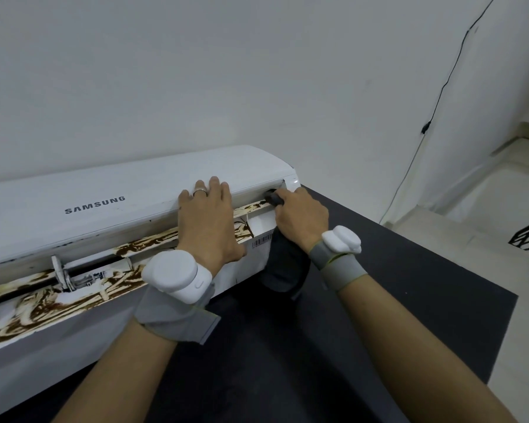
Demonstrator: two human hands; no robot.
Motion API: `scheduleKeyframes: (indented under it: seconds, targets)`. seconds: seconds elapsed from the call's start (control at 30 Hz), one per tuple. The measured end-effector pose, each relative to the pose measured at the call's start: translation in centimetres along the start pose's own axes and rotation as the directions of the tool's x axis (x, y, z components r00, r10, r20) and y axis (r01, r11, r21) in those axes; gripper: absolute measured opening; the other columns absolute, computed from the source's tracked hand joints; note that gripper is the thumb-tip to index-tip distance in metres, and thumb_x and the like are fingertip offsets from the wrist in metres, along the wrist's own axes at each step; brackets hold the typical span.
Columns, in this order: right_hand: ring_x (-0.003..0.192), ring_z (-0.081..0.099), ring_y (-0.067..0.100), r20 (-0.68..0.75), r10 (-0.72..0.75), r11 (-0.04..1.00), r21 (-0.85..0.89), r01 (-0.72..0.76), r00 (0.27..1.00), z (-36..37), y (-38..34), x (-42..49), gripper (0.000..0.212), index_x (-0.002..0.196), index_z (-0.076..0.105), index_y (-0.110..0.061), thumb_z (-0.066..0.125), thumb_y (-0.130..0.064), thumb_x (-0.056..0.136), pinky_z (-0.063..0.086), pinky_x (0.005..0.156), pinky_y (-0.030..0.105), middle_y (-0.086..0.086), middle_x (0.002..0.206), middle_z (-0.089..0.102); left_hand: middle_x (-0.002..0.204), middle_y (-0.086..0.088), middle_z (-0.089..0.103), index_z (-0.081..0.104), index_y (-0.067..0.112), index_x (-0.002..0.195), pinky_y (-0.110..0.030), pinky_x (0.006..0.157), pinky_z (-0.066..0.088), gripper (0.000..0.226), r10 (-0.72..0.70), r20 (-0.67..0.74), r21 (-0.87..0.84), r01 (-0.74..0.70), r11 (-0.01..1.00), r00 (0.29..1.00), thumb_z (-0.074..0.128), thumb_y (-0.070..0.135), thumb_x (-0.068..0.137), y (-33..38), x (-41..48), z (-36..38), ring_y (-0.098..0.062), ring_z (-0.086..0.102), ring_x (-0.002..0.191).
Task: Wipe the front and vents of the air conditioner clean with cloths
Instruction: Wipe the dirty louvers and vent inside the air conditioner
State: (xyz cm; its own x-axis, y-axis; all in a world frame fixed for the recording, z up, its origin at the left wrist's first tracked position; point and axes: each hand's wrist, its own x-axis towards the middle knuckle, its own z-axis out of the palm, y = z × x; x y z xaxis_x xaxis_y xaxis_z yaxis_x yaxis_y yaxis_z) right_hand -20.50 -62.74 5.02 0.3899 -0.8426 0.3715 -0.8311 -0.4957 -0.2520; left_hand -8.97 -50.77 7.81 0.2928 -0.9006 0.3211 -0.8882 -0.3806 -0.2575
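The long white plastic air conditioner (89,215) lies across the left and centre of the frame on a black mat (409,285). It looks rigid and bulky, and I judge it will not shift under pressure. Its brown-stained vent flap (58,303) at lower left looks thin and likely to flex, so I would wipe it gently. At centre my left hand (208,221) presses flat, fingers straight, on the front panel's edge. Right of it, my right hand (300,218) grips a soft, limp dark grey cloth (284,267), bunched into the vent's right end.

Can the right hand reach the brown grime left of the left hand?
Probably not directly: the left hand lies across the vent, between that grime and the right hand gripping its dark cloth.
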Motion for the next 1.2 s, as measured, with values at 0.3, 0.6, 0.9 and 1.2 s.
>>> scheduleKeyframes:
  seconds: [0.3,0.6,0.9,1.2]
  targets:
    - [0.085,0.058,0.036,-0.011,-0.091,0.995,-0.037,0.091,0.996,0.5,-0.5,-0.9,0.034,0.123,0.051,-0.029,0.040,-0.020,0.092,0.034,0.064,0.032,0.010,0.110,0.052,0.152,-0.010,0.020,0.015,0.007,0.146,-0.045,0.109,0.026,0.111,-0.006,-0.009,0.008,0.007,1.000,1.000,0.066,0.067,0.066,0.1,0.1,0.2,-0.032,0.024,0.138]
    - [0.089,0.057,0.035,0.001,-0.153,0.988,0.021,0.153,0.988,1.0,-0.7,-1.4,0.036,0.127,0.048,-0.034,0.040,-0.024,0.093,0.036,0.066,0.033,0.009,0.110,0.052,0.153,-0.010,0.020,0.016,0.008,0.145,-0.044,0.109,0.027,0.111,0.000,-0.019,0.004,0.000,1.000,1.000,0.065,0.067,0.066,0.0,0.0,0.2,-0.031,0.025,0.138]
    - [0.103,0.053,0.031,0.067,-0.205,0.966,0.176,0.191,0.976,1.1,-1.7,-1.7,0.037,0.127,0.051,-0.034,0.042,-0.025,0.092,0.038,0.073,0.034,0.009,0.114,0.053,0.151,-0.007,0.024,0.021,0.011,0.144,-0.042,0.106,0.029,0.109,0.042,-0.033,-0.054,-0.043,0.998,0.999,0.067,0.069,0.063,-0.7,0.0,0.0,-0.028,0.028,0.136]
    - [0.109,0.051,0.029,0.123,-0.272,0.950,0.194,0.246,0.954,-0.2,-1.1,-1.6,0.042,0.131,0.049,-0.037,0.042,-0.020,0.093,0.043,0.081,0.036,0.007,0.117,0.051,0.149,-0.005,0.030,0.026,0.013,0.143,-0.040,0.106,0.031,0.105,0.088,-0.003,-0.087,-0.088,0.992,0.996,0.072,0.062,0.063,-1.6,-0.2,-0.5,-0.027,0.031,0.135]
